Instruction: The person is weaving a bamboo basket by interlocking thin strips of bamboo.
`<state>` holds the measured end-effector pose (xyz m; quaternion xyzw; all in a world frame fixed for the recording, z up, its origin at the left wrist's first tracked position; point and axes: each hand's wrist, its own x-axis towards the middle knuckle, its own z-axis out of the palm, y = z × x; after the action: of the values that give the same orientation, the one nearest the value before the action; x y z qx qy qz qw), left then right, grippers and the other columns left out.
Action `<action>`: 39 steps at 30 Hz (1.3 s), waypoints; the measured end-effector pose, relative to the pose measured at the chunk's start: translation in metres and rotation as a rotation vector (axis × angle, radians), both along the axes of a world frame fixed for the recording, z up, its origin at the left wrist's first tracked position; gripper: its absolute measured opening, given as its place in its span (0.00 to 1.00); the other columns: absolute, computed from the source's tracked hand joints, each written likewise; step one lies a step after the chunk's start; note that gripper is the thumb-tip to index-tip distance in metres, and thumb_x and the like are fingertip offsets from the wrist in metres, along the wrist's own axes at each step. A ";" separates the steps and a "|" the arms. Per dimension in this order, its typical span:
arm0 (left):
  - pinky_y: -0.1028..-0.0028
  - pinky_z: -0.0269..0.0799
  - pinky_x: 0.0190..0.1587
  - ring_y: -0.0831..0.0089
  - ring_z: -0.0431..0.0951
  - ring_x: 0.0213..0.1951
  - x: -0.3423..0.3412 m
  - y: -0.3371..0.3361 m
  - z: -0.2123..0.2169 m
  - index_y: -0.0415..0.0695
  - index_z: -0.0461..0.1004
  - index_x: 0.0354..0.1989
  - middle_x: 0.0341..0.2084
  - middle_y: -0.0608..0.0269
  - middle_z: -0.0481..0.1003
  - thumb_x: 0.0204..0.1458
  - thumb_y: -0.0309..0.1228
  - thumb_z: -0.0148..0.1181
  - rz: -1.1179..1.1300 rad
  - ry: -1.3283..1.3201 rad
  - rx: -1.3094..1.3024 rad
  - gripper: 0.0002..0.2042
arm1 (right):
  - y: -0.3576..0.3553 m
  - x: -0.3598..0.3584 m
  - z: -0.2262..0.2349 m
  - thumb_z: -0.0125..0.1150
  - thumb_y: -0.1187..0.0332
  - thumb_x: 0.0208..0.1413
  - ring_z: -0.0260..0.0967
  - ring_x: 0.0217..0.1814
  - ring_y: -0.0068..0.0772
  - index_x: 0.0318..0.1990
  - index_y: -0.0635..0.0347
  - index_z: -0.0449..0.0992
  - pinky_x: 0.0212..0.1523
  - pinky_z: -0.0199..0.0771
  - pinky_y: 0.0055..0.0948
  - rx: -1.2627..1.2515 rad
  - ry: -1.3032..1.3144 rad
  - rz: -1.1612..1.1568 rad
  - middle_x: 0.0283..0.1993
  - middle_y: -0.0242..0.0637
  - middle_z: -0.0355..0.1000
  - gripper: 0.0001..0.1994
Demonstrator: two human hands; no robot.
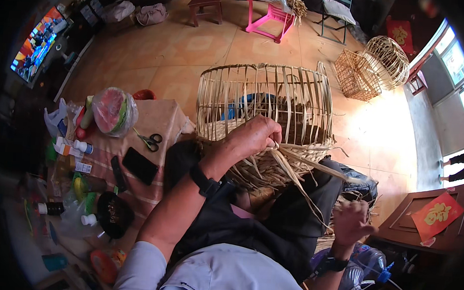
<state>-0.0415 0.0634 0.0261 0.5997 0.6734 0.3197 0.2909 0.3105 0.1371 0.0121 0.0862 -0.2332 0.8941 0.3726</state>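
A half-woven straw basket (249, 169) rests between my knees, its lower wall densely braided and its upper frame of upright stakes still see-through. My left hand (259, 131) is closed at the near side of the weave, pinching a straw strand (289, 169) whose loose ends trail down and right. My right hand (351, 222) is off the basket at the lower right, fingers spread, slightly blurred, with nothing seen in it. Something blue (234, 109) shows through the stakes.
At left, a cloth-covered table (160, 115) holds scissors (151, 141), a phone (140, 166), wrapped watermelon (113, 112) and bottles. Plastic bottles (352, 280) stand near my right forearm. Farther off are wire-frame baskets (357, 75), a pink stool (272, 23) and chairs (205, 4).
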 end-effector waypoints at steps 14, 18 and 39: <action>0.69 0.76 0.36 0.65 0.83 0.32 0.011 -0.005 0.000 0.34 0.79 0.34 0.26 0.53 0.81 0.47 0.19 0.66 0.093 -0.039 0.074 0.05 | -0.061 -0.106 -0.016 0.59 0.73 0.62 0.71 0.29 0.59 0.41 0.65 0.69 0.28 0.70 0.43 1.016 -1.363 -0.039 0.27 0.56 0.71 0.06; 0.67 0.76 0.35 0.62 0.83 0.31 0.014 -0.006 -0.006 0.34 0.79 0.33 0.26 0.50 0.80 0.47 0.19 0.65 0.110 -0.017 0.079 0.05 | -0.094 -0.101 0.026 0.56 0.72 0.66 0.68 0.26 0.40 0.40 0.64 0.68 0.29 0.70 0.38 1.133 -1.303 -0.031 0.26 0.51 0.67 0.05; 0.58 0.77 0.34 0.51 0.82 0.32 0.059 -0.027 -0.032 0.40 0.74 0.44 0.30 0.49 0.80 0.58 0.30 0.62 0.370 0.291 0.257 0.09 | 0.007 -0.164 0.023 0.69 0.67 0.60 0.68 0.28 0.18 0.51 0.64 0.73 0.27 0.68 0.20 0.565 -1.030 -0.137 0.32 0.31 0.71 0.16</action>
<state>0.0173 0.0361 -0.0058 0.5382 0.7600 0.3608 0.0493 0.1469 0.1440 0.0355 -0.2782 -0.6180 0.6981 0.2309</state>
